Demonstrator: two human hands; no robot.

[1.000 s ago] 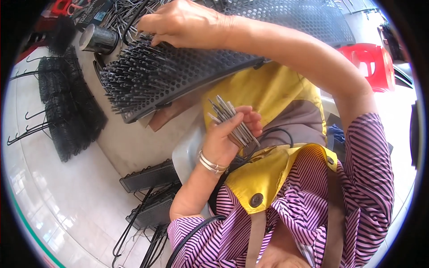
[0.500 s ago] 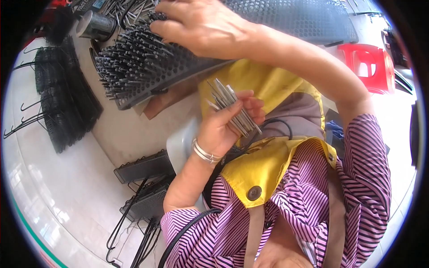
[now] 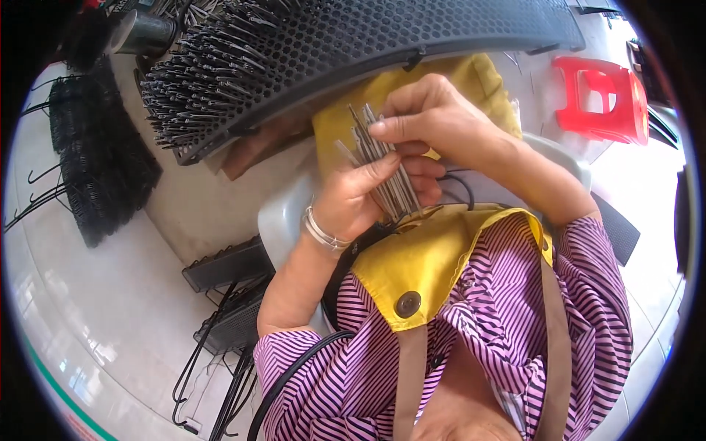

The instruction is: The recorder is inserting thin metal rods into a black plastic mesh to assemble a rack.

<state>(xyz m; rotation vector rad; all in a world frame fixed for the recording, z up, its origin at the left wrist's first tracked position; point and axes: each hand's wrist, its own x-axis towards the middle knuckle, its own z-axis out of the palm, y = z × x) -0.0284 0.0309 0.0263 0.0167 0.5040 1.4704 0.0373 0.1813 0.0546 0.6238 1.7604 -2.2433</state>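
Observation:
My left hand (image 3: 368,195) holds a bundle of thin grey metal pins (image 3: 382,165) upright over my lap, a silver bangle on its wrist. My right hand (image 3: 434,117) has its fingertips pinching the top of the pins in that bundle. Just beyond both hands lies a long black perforated board (image 3: 382,37), its left part bristling with several pins (image 3: 191,95) stuck through the holes. A yellow apron (image 3: 419,257) covers my striped purple shirt.
A red plastic stool (image 3: 603,99) stands at the upper right. Black brush-like racks with hooks (image 3: 95,176) lie on the pale tiled floor at left. More black wire hangers and flat black blocks (image 3: 228,323) sit beside my left elbow. A dark cylinder (image 3: 143,33) is at top left.
My right hand left the perforated board and came down to the pin bundle in my left hand, now pinching pins at its top. The view shifted slightly.

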